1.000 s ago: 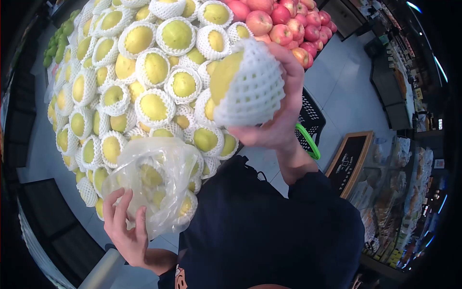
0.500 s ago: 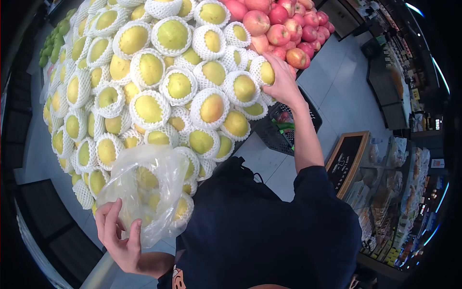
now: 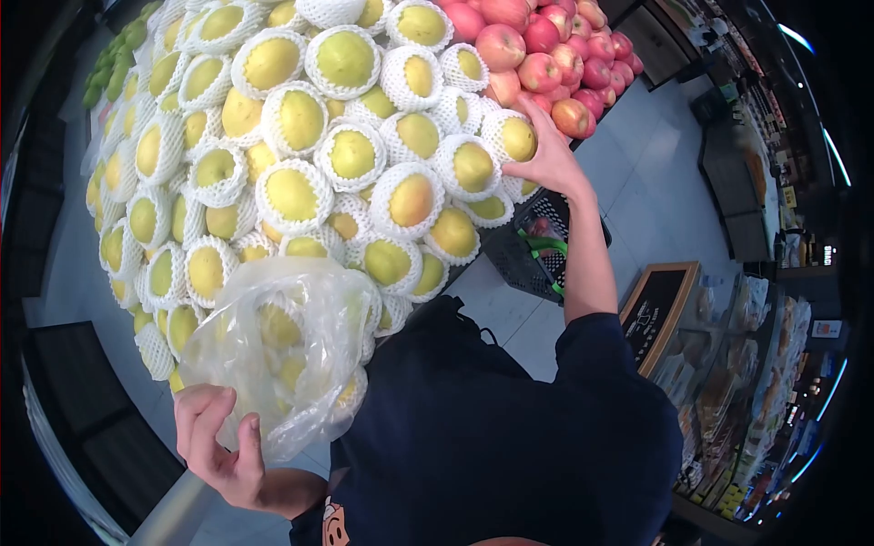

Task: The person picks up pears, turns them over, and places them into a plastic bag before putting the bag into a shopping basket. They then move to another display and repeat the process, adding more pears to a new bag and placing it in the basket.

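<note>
Two bare hands work at a heaped fruit stand, seen from above the person's own chest. The left hand (image 3: 214, 446) is low and close to the body, palm turned up, its fingers and thumb curled and pinched tight on the gathered edge of a clear plastic bag (image 3: 273, 346). The bag is thin, glossy and crumpled, billowing up in front of the lower pile; yellow shapes show through the film, but whether they lie inside it or behind it cannot be told. The right arm stretches forward and up, bare from a dark blue sleeve (image 3: 592, 355), wrist straight. The right hand (image 3: 551, 155) lies over a netted pear (image 3: 514, 138) at the right edge of the heap, fingers spread across its top and thumb below; it touches the fruit, yet whether it clasps it or only rests there cannot be told. That pear sits in the pile of pears (image 3: 291, 191), each one round, matte yellow-green and sleeved in white foam mesh with an open lattice. Just beyond the right hand lie red apples (image 3: 546, 55), smooth, shiny and bare. Small green fruit (image 3: 118, 64) edge the far left. Below the right forearm a black plastic basket (image 3: 537, 246) with a perforated wall and a green handle stands on the pale grey tiled floor (image 3: 655, 191), near a wood-framed chalkboard (image 3: 655, 309).
</note>
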Action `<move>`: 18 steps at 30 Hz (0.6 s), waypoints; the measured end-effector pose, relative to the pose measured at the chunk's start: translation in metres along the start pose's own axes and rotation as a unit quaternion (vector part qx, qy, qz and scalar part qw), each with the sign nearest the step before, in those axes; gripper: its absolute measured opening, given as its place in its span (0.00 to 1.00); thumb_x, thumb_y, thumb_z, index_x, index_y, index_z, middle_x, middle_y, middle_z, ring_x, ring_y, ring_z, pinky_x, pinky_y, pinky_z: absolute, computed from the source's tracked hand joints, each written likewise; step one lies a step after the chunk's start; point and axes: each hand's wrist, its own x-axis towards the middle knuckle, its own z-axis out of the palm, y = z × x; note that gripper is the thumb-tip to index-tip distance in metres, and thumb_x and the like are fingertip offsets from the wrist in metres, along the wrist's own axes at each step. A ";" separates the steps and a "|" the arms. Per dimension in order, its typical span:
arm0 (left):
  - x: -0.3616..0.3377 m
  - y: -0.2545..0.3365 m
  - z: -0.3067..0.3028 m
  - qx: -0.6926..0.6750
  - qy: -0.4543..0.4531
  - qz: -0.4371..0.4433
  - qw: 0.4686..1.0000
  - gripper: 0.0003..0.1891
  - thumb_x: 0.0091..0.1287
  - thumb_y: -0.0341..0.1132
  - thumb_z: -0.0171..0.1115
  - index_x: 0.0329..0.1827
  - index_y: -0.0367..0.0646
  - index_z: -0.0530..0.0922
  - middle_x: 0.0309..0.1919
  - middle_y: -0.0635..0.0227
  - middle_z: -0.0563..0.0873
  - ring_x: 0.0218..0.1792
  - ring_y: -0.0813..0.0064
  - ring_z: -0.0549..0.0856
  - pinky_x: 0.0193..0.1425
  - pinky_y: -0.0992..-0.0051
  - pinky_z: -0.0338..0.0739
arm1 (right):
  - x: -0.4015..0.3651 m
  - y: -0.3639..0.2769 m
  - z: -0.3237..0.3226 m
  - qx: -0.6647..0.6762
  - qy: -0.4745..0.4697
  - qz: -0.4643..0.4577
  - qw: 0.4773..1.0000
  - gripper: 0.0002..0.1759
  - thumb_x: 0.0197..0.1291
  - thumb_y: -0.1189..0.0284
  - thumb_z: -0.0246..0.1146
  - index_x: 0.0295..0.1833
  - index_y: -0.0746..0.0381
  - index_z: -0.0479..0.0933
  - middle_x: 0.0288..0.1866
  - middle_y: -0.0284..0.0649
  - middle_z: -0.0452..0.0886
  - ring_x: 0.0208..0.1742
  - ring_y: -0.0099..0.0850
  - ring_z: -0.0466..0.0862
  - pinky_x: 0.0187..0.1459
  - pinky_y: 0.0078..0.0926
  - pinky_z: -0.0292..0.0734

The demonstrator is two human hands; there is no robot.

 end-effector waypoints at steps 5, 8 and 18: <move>0.002 0.000 0.002 -0.008 0.000 0.018 1.000 0.16 0.51 0.26 0.71 0.44 0.33 0.83 0.34 0.56 0.83 0.36 0.56 0.81 0.44 0.63 0.74 | -0.004 0.000 -0.004 0.057 0.016 0.004 0.998 0.59 0.42 0.69 0.80 0.80 0.66 0.56 0.78 0.51 0.64 0.78 0.41 0.66 0.77 0.38 0.61; 0.007 0.002 0.004 -0.015 0.014 0.059 0.998 0.15 0.48 0.24 0.70 0.41 0.33 0.83 0.32 0.56 0.85 0.35 0.54 0.84 0.40 0.63 0.77 | -0.006 -0.042 -0.004 0.184 0.141 -0.062 0.971 0.43 0.55 0.75 0.73 0.75 0.70 0.63 0.74 0.50 0.70 0.74 0.39 0.72 0.74 0.37 0.66; 0.020 0.025 0.022 0.089 -0.160 -0.057 0.981 0.09 0.56 0.22 0.68 0.39 0.39 0.86 0.33 0.58 0.88 0.30 0.57 0.86 0.34 0.66 0.79 | -0.068 -0.263 0.078 0.255 -0.274 -0.412 0.831 0.17 0.56 0.85 0.62 0.53 0.64 0.79 0.41 0.44 0.84 0.43 0.42 0.85 0.46 0.33 0.80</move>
